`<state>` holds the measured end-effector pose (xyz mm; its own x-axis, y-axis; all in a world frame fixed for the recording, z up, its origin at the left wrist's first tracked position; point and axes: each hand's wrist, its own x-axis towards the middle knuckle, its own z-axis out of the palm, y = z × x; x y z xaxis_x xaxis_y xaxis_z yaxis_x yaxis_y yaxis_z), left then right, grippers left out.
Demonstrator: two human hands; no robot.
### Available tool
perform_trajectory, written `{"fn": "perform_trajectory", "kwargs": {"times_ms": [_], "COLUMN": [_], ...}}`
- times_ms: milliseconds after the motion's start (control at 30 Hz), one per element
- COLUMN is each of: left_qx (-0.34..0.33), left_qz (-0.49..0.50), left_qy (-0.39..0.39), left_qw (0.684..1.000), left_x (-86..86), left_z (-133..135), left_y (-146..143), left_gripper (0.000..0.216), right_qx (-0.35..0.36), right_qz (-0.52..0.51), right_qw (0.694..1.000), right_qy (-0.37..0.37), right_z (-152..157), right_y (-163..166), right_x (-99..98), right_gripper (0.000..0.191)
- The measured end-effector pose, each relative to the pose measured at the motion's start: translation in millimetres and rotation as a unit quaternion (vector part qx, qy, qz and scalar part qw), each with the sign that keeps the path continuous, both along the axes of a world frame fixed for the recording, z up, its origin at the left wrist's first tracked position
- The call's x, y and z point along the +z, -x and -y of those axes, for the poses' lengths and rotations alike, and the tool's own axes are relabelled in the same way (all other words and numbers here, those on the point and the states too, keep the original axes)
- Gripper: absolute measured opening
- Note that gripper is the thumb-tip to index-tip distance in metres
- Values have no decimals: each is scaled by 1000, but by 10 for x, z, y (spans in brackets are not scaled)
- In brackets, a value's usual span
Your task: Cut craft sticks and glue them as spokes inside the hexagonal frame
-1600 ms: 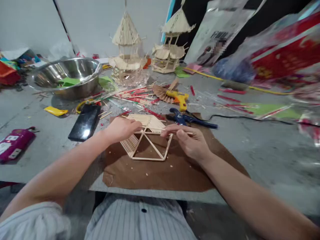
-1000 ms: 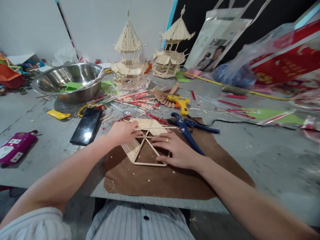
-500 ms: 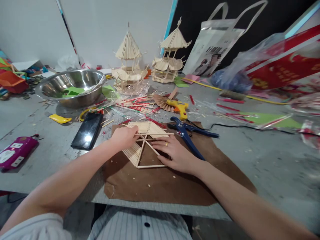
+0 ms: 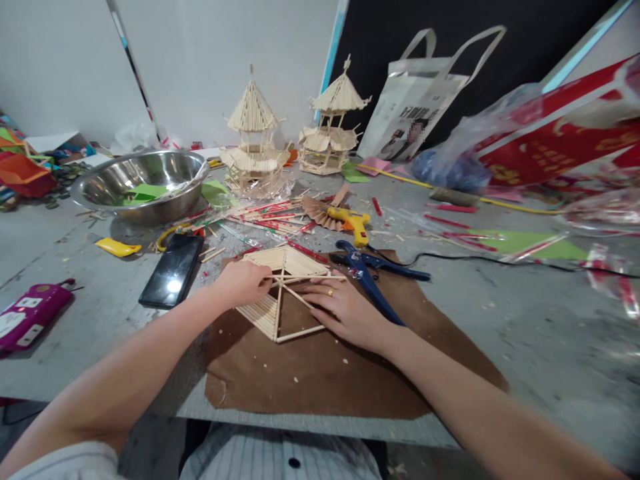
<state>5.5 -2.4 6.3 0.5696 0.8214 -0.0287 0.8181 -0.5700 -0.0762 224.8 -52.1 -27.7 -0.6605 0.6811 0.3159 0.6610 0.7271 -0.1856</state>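
Note:
A flat hexagonal frame of thin wooden sticks (image 4: 280, 293), partly filled with stick panels, lies on a brown paper sheet (image 4: 320, 363). My left hand (image 4: 243, 283) rests on its left side, fingers curled and pinching a long thin stick (image 4: 305, 277) that lies across the frame. My right hand (image 4: 345, 310), a ring on one finger, lies flat with fingers stretched out over the frame's right side, pressing it down. Blue-handled cutters (image 4: 367, 273) lie just right of that hand.
A yellow glue gun (image 4: 350, 223) with black cord, scattered red and plain sticks (image 4: 260, 213), a black phone (image 4: 171, 270), a steel bowl (image 4: 135, 183), two stick pagoda models (image 4: 253, 140), a purple power strip (image 4: 27, 313), a bag (image 4: 425, 93) and plastic packets crowd the grey table.
My right hand let go of the stick it pinched and laid flat on the frame's right side. The left hand stayed on the frame. The camera tilted up slightly.

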Motion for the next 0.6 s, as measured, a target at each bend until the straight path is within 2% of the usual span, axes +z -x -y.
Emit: {"fn": "perform_trajectory", "kwargs": {"times_ms": [233,367,500,600], "left_qx": [-32,-51,-90,-81], "left_qz": [69,68,62,40], "left_qy": [-21,-14,5,12], "left_qw": [997,996,994,996], "left_x": [-73,-102,-60,-19], "left_z": [4,-4,3,14], "left_y": [-65,-112,-141,-150], "left_gripper": [30,30,28,26], "right_qx": [-1,1,2,12], "right_qz": [2,2,-7,-16], "right_qw": [1000,1000,1000,999], "right_qy": [15,19,24,27], "right_z": [-20,-22,-29,-34], "right_y": [0,16,29,31], "right_x": [-36,-46,-44,-37], "right_gripper": [27,26,25,24]}}
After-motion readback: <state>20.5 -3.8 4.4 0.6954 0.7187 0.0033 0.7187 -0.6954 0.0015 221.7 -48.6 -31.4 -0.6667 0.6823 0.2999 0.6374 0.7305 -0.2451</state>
